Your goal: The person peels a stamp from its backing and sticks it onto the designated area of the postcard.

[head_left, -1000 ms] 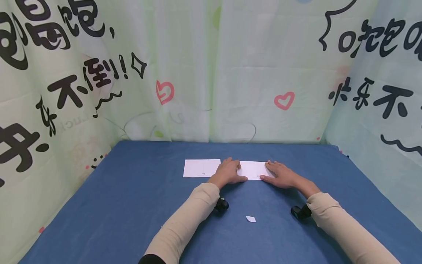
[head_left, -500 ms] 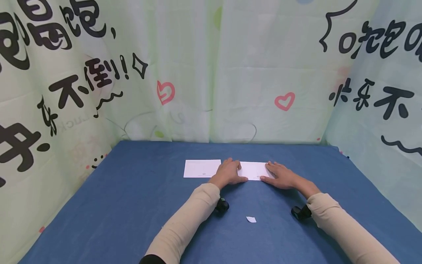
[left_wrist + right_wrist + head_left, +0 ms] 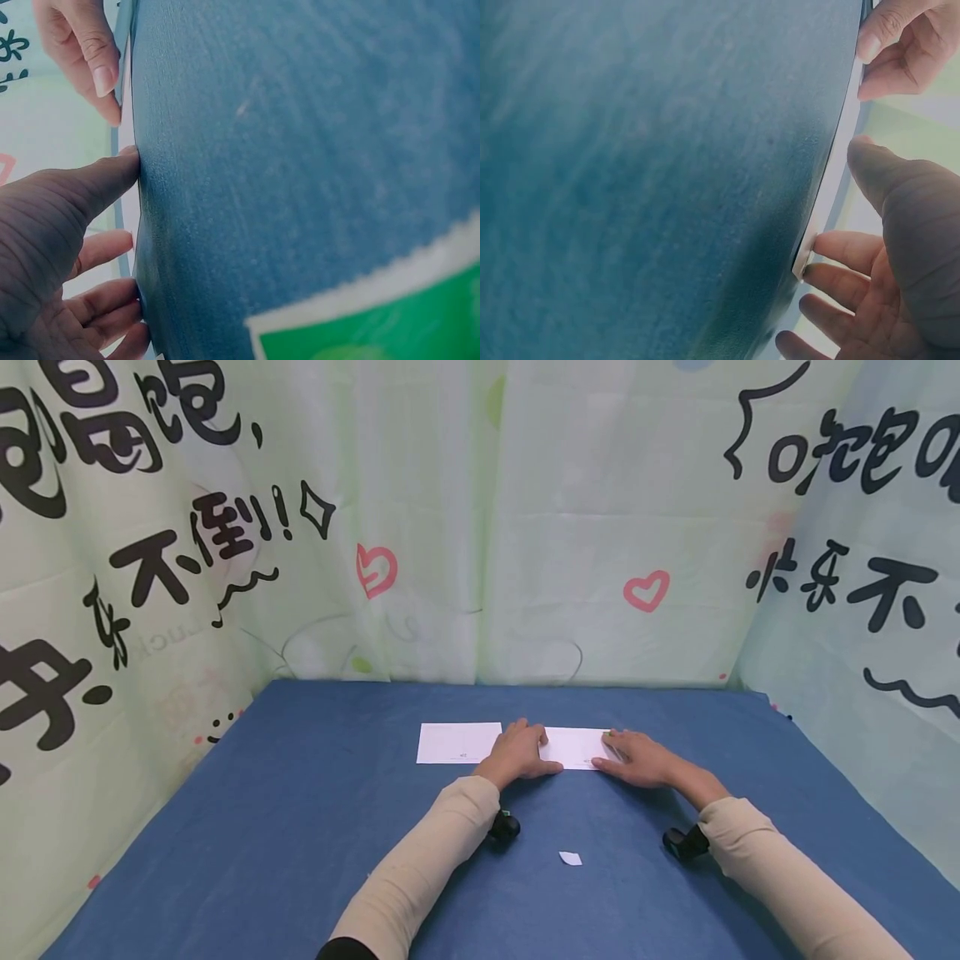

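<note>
A white rectangular sheet of paper lies flat on the blue tabletop between both hands. My left hand rests at its left end, with thumb near the front edge and fingers toward the back. On the right end, my right hand touches the paper with thumb and fingertips spread. In the wrist views the fingers of both hands look relaxed. Left of the left hand lies another white paper with small faint print near its lower edge. Whether the two papers touch is hidden under the left hand.
A small white paper scrap lies on the blue cloth nearer to me. Printed curtains surround the table's back and sides. A green and white corner fills the lower right of the left wrist view.
The right fingertips have drawn in slightly toward the thumb on the paper. The left hand, both papers and the scrap stay in place.
</note>
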Motion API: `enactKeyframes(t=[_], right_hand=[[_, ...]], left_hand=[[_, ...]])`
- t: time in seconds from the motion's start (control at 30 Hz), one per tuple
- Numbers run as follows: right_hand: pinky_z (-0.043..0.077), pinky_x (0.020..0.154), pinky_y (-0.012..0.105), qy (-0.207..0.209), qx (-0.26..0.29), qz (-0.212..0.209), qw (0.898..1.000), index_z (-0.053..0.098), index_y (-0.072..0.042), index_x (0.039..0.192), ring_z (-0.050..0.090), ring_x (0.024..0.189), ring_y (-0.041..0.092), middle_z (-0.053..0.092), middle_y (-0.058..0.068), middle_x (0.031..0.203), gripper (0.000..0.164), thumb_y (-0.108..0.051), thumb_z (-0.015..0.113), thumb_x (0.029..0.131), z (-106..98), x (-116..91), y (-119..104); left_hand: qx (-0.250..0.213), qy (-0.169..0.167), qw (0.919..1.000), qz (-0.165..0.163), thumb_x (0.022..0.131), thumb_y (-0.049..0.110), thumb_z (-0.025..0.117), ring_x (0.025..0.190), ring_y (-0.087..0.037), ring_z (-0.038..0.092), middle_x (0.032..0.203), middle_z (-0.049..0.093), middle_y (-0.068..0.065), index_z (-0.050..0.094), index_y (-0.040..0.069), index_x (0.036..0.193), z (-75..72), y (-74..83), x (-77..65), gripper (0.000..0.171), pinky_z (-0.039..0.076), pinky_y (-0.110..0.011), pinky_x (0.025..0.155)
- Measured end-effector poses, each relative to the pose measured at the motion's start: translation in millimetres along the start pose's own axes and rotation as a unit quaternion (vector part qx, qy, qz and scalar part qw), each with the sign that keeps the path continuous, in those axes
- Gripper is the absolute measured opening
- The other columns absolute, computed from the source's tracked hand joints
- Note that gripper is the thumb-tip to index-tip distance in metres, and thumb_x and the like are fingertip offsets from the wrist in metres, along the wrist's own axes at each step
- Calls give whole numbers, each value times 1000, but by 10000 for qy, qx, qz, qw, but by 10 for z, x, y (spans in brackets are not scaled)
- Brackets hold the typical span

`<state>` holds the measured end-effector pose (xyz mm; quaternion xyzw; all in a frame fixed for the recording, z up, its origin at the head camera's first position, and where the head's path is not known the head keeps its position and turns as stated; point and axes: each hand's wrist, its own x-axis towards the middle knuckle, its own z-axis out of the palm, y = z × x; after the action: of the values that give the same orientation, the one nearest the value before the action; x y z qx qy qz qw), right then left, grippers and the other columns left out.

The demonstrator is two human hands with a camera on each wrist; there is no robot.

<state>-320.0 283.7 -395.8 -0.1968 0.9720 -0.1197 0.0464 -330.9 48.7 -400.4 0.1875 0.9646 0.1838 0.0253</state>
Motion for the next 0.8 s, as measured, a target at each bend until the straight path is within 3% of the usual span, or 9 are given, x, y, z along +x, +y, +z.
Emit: enactKeyframes(t=[0.4,0.8], right_hand=[[24,115,67,-188,172,207,9995,39,13,150,28,144,58,33,38,155,77,-46,56,103,11,-32,-20],[31,111,67,-30,38,-121,9999,49,13,143,38,138,58,46,37,147,67,-41,59,103,-41,-82,-16]], left_hand=[[-6,27,10000,-20,90,49,76,108,-21,53,116,59,-8,68,12,126,13,-1,-3,51,46,-36,101],[-48,-14,10000,-20,90,49,75,108,-21,51,117,58,-8,67,12,127,20,-3,4,52,46,-35,100]])
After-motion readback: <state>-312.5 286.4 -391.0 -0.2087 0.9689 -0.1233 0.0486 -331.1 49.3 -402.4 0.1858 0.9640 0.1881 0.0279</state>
